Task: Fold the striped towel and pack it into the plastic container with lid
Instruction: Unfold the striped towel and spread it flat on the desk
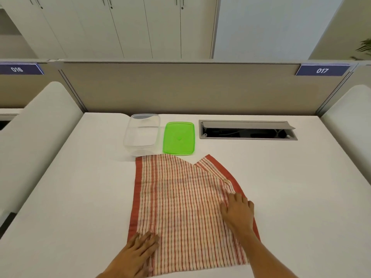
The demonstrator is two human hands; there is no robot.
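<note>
The striped towel (180,201), cream with red stripes and a red border, lies spread on the white table, its far right corner folded or rumpled. My left hand (138,251) rests flat on its near left corner, fingers apart. My right hand (237,211) presses flat on the right edge, fingers spread. Beyond the towel stands the clear plastic container (141,135), open and with nothing in it. Its green lid (179,138) lies flat on the table just right of it.
A grey cable hatch (247,130) with its flap raised is set into the table at the back right. A beige partition (190,87) closes the far edge. White padded dividers (34,137) flank both sides.
</note>
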